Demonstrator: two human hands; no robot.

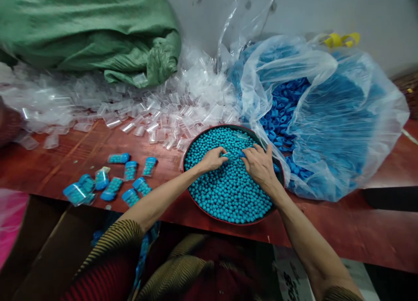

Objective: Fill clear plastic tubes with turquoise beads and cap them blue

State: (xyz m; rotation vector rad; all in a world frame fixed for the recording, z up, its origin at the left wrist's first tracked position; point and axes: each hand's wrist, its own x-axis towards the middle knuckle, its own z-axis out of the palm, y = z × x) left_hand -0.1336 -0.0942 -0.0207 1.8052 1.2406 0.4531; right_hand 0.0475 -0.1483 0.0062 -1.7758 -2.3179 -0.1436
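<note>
A round tub (pixel 209 217) full of small turquoise balls (pixel 228 192) stands at the table's front edge. Over its left half, my left hand (pixel 213 159) is closed around a small clear plastic container (pixel 226 154), mostly hidden by the fingers. My right hand (pixel 260 165) is above the right half, its fingertips pinching a blue cap (pixel 242 154). A short gap separates the two hands. Another clear container (pixel 241 136) lies on the balls near the far rim. Several filled containers with blue caps (pixel 112 188) lie on the table left of the tub.
Loose clear containers (pixel 156 118) are heaped along the back, below a green sack (pixel 88 31). At the right, a translucent plastic bag (pixel 346 118) holds many blue caps (pixel 282 107), some spilling beside the tub. The reddish table (pixel 385 235) ends close to my body.
</note>
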